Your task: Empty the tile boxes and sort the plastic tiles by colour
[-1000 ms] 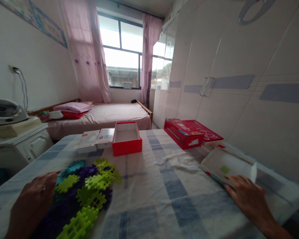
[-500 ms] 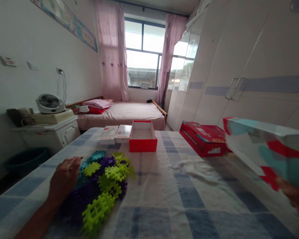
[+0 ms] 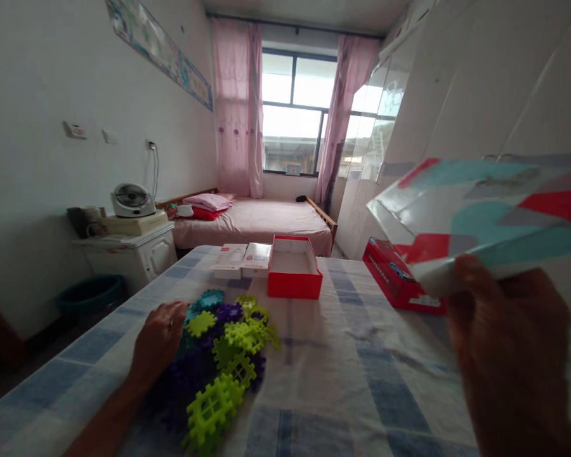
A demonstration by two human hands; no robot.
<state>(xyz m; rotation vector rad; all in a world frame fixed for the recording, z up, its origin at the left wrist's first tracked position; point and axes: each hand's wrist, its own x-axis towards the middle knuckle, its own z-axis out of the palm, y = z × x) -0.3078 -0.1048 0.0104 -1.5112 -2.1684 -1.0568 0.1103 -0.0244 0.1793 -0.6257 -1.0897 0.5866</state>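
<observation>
My right hand (image 3: pixel 509 343) grips a white box lid (image 3: pixel 480 216) with red and teal shapes on it and holds it up, tilted, at the right of the view. My left hand (image 3: pixel 158 339) rests on the left side of a pile of interlocking plastic tiles (image 3: pixel 219 355) in lime green, purple and teal on the checked tablecloth (image 3: pixel 352 381). Its fingers curl loosely over the tiles. An open red box (image 3: pixel 294 276) stands beyond the pile.
Two white cartons (image 3: pixel 242 259) lie left of the red box. A closed red box (image 3: pixel 400 282) sits at the table's right, partly behind the lid. A bed (image 3: pixel 257 222), a white cabinet with a fan (image 3: pixel 131 200), and wardrobe doors (image 3: pixel 457 95) surround the table.
My right hand took the lid from the table at the right and raised it, tilted, in front of me. The camera view turned left. My left hand stayed on the tiles.
</observation>
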